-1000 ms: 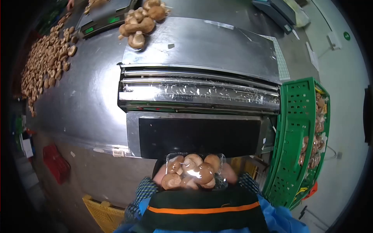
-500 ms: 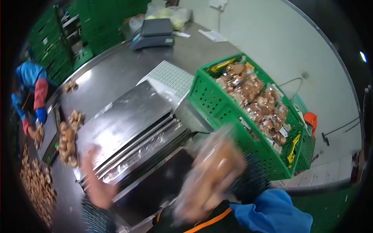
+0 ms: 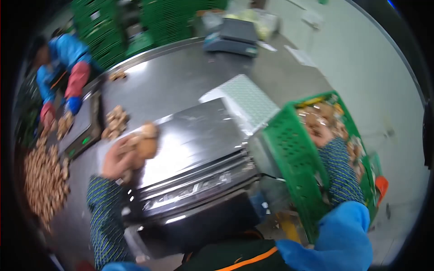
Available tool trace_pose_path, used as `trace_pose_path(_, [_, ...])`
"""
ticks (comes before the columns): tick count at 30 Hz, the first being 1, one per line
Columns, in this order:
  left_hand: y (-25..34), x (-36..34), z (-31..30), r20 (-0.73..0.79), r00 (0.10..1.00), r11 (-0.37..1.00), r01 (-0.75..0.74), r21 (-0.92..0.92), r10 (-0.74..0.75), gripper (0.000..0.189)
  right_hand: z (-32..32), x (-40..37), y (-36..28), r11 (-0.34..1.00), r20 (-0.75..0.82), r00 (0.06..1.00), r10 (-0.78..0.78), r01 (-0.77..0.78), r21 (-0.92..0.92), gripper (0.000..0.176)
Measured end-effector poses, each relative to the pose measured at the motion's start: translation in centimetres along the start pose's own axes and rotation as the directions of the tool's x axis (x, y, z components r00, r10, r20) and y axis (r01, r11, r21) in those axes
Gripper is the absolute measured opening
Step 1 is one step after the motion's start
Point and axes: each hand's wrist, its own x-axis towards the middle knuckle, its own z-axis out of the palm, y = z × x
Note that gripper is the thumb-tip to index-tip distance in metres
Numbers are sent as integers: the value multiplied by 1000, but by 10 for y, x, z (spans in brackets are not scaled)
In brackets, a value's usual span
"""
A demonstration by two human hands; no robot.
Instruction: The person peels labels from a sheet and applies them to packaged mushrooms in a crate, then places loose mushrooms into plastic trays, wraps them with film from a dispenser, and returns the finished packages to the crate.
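Observation:
My left hand (image 3: 118,159) is closed around a cluster of brown mushrooms (image 3: 147,141) at the left edge of the steel wrapping machine (image 3: 194,131). My right hand (image 3: 320,136) is inside the green crate (image 3: 289,144), its fingers on a film-wrapped pack of mushrooms (image 3: 313,116) near the far end. The fingertips blur into the pack. More wrapped packs lie along the crate, partly hidden by my sleeve. Clear film runs across the machine's front slot.
A co-worker in blue (image 3: 68,52) stands at the far left by a scale (image 3: 83,131). Loose mushrooms (image 3: 45,176) form a large pile there, with a smaller heap (image 3: 116,121) nearby. A green-gridded white sheet (image 3: 248,97) and another scale (image 3: 233,37) lie farther back.
My right hand has moved from in front of my body into the crate with the wrapped pack. My left hand, bare before, now grasps mushrooms. The view has turned left.

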Motion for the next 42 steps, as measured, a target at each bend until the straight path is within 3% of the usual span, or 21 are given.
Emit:
trace_pose_path(5, [14, 15, 24, 250, 931, 904, -330, 272, 265, 46, 134, -127, 18, 731, 14, 818, -575, 521, -440, 23])
trace_pose_path(8, [21, 8, 30, 151, 971, 926, -226, 303, 187, 53, 195, -162, 87, 263, 591, 632, -501, 762, -592, 23])
trace_pose_path(10, [29, -22, 24, -85, 972, 937, -186, 295, 220, 58, 224, -173, 153, -72, 733, 631, -254, 743, -665, 19])
trace_pose_path(11, [36, -39, 22, -295, 922, 945, -166, 281, 249, 64, 211, -151, 176, -438, 865, 407, -292, 748, -499, 23])
trace_pose_path(14, [51, -135, 7, -336, 935, 555, 222, 802, 111, 38, 168, -136, 198, -600, 751, 493, -440, 460, -654, 30])
trace_pose_path(20, [4, -145, 42, -312, 946, 723, 280, 632, -93, 34, 192, -138, 240, -446, 722, 655, -223, 590, -673, 31])
trace_pose_path(23, [23, -173, 4, -91, 889, 890, 454, 44, -449, 26, 178, -175, 210, 95, 588, 807, -51, 590, -802, 28])
trace_pose_path(26, [24, -261, -9, 223, 760, 425, 552, -718, -611, 19, 110, -216, 182, 824, 371, 850, 373, -121, -553, 13])
trace_pose_path(28, [17, -299, -2, 318, 935, 52, 330, -943, -156, 22, 96, -225, 158, 878, 408, 796, 446, -302, -370, 10])
trace_pose_path(29, [36, -287, -13, 299, 954, 78, 297, -952, 14, 21, 99, -225, 146, 823, 708, 515, 484, -542, -168, 12])
trace_pose_path(30, [38, -249, -22, 161, 918, 57, 151, -987, 362, 20, 106, -225, 137, 637, 924, 198, 328, -768, -62, 14])
trace_pose_path(31, [49, -195, -32, -8, 748, -17, 5, -1000, 664, 21, 135, -211, 130, 644, 922, 206, 326, -763, -57, 14])
trace_pose_path(33, [71, -127, -44, -295, 903, -154, -259, -954, 313, 30, 239, -160, 117, 962, 869, 441, -227, -40, 271, 17])
trace_pose_path(34, [88, -82, -55, -353, 922, 331, -288, -899, -158, 32, 287, -139, 127, 931, 695, 631, -345, 137, 338, 18])
trace_pose_path(35, [29, -29, -60, -423, 855, 452, -518, -726, 300, 34, 334, -130, 140, 921, 691, 608, -390, 241, 307, 22])
trace_pose_path(36, [18, -2, -50, -492, 852, 911, -331, -244, 178, 30, 347, -72, 162, 881, 749, 491, -445, 388, 269, 23])
trace_pose_path(37, [-6, 22, -29, -467, 869, 957, -254, -142, 161, 30, 359, -45, 192, 464, 780, 378, -499, 877, -128, 24])
trace_pose_path(39, [-59, 38, 8, -303, 936, 980, -143, 138, 179, 30, 358, -27, 226, -299, 841, 517, 159, 837, -458, 34])
trace_pose_path(40, [-76, 35, 17, -147, 971, 940, -138, 313, 191, 29, 338, -4, 247, -7, 936, 335, 108, 942, -336, 36])
trace_pose_path(41, [-68, 24, 13, -96, 990, 985, -89, 146, 103, 28, 343, -22, 238, 249, 722, 624, 298, 680, -690, 39])
trace_pose_path(42, [-60, 13, 8, -30, 999, 999, -21, -27, 20, 26, 339, -32, 232, 244, 714, 628, 309, 673, -698, 39])
